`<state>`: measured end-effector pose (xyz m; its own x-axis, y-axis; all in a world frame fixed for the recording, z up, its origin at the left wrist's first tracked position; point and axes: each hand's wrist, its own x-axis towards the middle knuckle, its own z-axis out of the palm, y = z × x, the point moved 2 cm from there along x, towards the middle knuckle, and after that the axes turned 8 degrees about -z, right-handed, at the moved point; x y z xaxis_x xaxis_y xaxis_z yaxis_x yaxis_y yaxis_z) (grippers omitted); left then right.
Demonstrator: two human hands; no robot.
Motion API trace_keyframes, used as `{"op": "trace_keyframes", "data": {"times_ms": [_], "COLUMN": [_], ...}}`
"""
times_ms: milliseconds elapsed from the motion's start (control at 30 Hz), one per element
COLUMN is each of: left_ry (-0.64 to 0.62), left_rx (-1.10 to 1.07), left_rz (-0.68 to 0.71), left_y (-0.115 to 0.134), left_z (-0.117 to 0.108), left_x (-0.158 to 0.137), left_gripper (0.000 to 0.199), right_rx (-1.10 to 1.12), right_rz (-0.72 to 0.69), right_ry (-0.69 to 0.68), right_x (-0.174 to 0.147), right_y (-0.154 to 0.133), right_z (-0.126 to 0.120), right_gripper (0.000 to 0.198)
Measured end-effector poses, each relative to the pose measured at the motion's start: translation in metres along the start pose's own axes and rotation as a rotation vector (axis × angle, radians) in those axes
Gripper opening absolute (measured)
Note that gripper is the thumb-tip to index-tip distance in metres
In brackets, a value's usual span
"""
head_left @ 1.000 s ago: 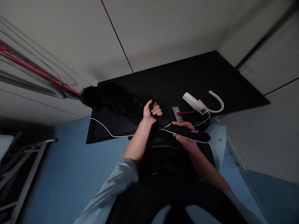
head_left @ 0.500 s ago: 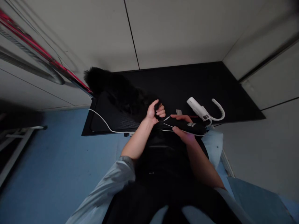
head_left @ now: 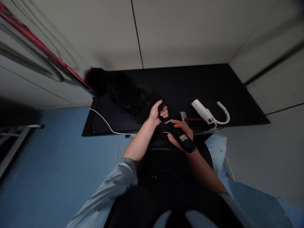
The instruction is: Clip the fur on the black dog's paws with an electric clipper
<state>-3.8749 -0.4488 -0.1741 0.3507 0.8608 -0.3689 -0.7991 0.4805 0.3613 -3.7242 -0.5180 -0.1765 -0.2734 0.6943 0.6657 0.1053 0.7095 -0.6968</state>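
A black-furred dog (head_left: 121, 90) is on the black grooming table (head_left: 187, 79), its body stretching from the far left toward me. My left hand (head_left: 156, 113) is closed around one of its paws, dark fur showing between thumb and fingers. In my right hand (head_left: 186, 127) lies a black pet clipper (head_left: 184, 137) with a white label. Its pale blade end points up and left, close to the held paw. Whether the blade touches the fur cannot be made out.
Right of my hands lie a brush (head_left: 193, 119) with a dark red handle and a white dryer-like device (head_left: 201, 110) with a curved white piece. A white cord (head_left: 104, 122) runs along the table's front left. A red pole (head_left: 47, 52) and grey hose (head_left: 35, 39) stand at left.
My right hand has turned the clipper, its rear end swinging down toward me. The brush handle shows more now. My left hand keeps its hold on the paw.
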Motion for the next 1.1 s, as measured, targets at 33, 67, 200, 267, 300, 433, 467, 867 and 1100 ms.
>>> {"op": "trace_keyframes", "data": {"times_ms": [33,67,200,267,300,433,467,867,1100], "left_ry": [0.003,0.005,0.037,0.059,0.070,0.151,0.173,0.239,0.266], "left_rx": [0.009,0.018,0.066,0.079,0.078,0.012,-0.015,-0.161,-0.214], "left_rz": [0.006,0.012,0.047,0.057,0.058,0.100,0.118,0.203,0.196], "left_y": [0.000,0.001,0.002,0.002,0.002,0.002,0.002,0.006,0.007], "left_z": [0.000,-0.001,-0.002,-0.002,-0.002,0.001,0.002,0.007,0.007], "left_x": [0.000,0.000,0.001,0.001,0.002,0.005,0.006,0.017,0.019], "left_gripper": [0.045,0.045,0.045,0.045,0.045,0.044,0.044,0.039,0.039], "right_rx": [-0.014,-0.026,-0.081,-0.092,-0.100,-0.208,-0.224,-0.343,-0.332], "right_rz": [-0.017,-0.037,-0.095,-0.105,-0.120,-0.149,-0.150,-0.255,-0.218], "right_ry": [0.005,0.007,-0.035,-0.028,-0.020,-0.016,0.002,0.130,0.167], "right_x": [-0.001,-0.002,-0.003,-0.003,-0.003,-0.010,-0.013,-0.034,-0.037], "right_y": [0.001,0.001,0.004,0.005,0.005,0.007,0.008,0.021,0.032], "right_z": [0.001,0.002,0.007,0.008,0.010,0.016,0.018,0.030,0.034], "right_gripper": [0.037,0.038,0.038,0.038,0.039,0.040,0.041,0.051,0.050]}}
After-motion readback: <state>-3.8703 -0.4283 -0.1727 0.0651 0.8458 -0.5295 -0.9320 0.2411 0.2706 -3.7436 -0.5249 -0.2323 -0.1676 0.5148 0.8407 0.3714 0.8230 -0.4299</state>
